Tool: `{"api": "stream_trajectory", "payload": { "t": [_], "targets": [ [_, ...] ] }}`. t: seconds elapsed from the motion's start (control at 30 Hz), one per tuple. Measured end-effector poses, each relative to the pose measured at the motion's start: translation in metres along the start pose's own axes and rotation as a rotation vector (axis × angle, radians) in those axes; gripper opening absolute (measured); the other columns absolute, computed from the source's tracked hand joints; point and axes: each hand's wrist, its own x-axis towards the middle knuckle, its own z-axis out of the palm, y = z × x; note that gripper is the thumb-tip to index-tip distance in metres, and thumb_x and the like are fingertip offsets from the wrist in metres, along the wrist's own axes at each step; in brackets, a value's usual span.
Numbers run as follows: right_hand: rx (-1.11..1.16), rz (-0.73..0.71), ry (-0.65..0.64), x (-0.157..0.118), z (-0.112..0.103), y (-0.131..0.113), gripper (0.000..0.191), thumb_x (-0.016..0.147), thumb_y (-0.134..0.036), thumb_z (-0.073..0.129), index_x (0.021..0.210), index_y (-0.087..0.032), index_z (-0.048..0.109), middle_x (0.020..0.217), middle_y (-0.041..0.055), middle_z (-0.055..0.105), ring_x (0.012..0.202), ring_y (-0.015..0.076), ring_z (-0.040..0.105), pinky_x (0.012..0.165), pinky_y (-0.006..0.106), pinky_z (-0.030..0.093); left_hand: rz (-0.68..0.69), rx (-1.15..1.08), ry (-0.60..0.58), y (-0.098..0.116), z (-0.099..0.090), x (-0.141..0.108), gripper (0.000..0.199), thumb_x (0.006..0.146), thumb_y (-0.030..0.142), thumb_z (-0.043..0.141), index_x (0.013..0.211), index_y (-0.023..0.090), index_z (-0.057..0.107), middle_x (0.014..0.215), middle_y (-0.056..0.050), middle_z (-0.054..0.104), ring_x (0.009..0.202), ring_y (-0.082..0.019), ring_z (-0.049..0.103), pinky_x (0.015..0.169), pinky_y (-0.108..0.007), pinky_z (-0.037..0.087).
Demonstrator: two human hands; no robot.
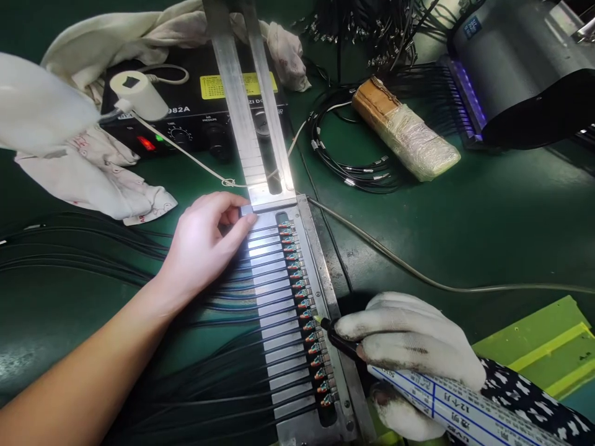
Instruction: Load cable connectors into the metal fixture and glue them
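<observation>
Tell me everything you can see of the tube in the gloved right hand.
The tube has a pale printed label with blue lines, and a black nozzle ending in a thin greenish tip. It looks like plastic. The gloved right hand grips it, slanted, with the tip at the row of cable ends; whether it touches one is unclear. Its back end leaves the picture at the bottom.

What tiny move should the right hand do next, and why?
Maybe ease the tip of the tube onto the colourful wires beside it, because the right hand aims it there and the left hand is out of the way.
</observation>
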Motion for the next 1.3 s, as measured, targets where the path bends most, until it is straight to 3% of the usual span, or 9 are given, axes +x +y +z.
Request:
{"api": "stream_trajectory", "payload": {
  "t": [0.4,0.53,0.9,1.07,1.3],
  "targets": [
    [0.011,0.062,-0.088,-0.008,-0.004,0.000,0.029,0.100,-0.036,0.045,0.089,-0.018,0.063,0.097,0.0073,0.075,0.073,0.0138,0.070,0.065,0.031,0.054,-0.042,-0.009,-0.027,0.003,-0.002,-0.001,0.024,0.088,0.040,0.059,0.099,0.019,0.063,0.084,0.000,0.061,0.076,-0.015,0.057,0.070,-0.027,0.044],
    [0.022,-0.003,-0.069,-0.008,-0.004,0.002,0.034,0.102,-0.037,0.041,0.088,-0.017,0.064,0.098,0.0072,0.075,0.071,0.0125,0.069,0.063,0.030,0.053,-0.027,-0.009,-0.017,0.003,-0.002,-0.001,0.023,0.089,0.040,0.060,0.098,0.019,0.063,0.083,0.001,0.061,0.075,-0.015,0.057,0.069,-0.027,0.043],
    [0.046,-0.032,-0.059,-0.010,-0.001,0.007,0.024,0.096,-0.032,0.048,0.090,-0.016,0.064,0.100,0.0073,0.074,0.073,0.0120,0.069,0.062,0.029,0.052,-0.001,-0.004,0.008,-0.001,0.002,0.000,0.024,0.088,0.042,0.059,0.097,0.021,0.063,0.079,0.002,0.060,0.073,-0.016,0.057,0.067,-0.028,0.043],
    [0.013,0.051,-0.075,-0.006,-0.005,-0.001,0.022,0.093,-0.036,0.052,0.087,-0.017,0.063,0.097,0.0065,0.075,0.070,0.0137,0.068,0.061,0.031,0.053,-0.004,-0.009,0.013,-0.001,0.001,0.000,0.023,0.087,0.043,0.058,0.097,0.022,0.063,0.079,0.002,0.059,0.073,-0.016,0.057,0.068,-0.029,0.043],
    [0.041,0.051,-0.058,-0.006,-0.004,-0.002,0.026,0.095,-0.035,0.046,0.088,-0.018,0.063,0.097,0.0077,0.075,0.071,0.0149,0.069,0.061,0.032,0.053,-0.038,-0.003,-0.030,0.003,-0.002,0.000,0.024,0.088,0.040,0.060,0.099,0.020,0.063,0.083,0.001,0.060,0.076,-0.016,0.057,0.070,-0.028,0.044]
  ]
}}
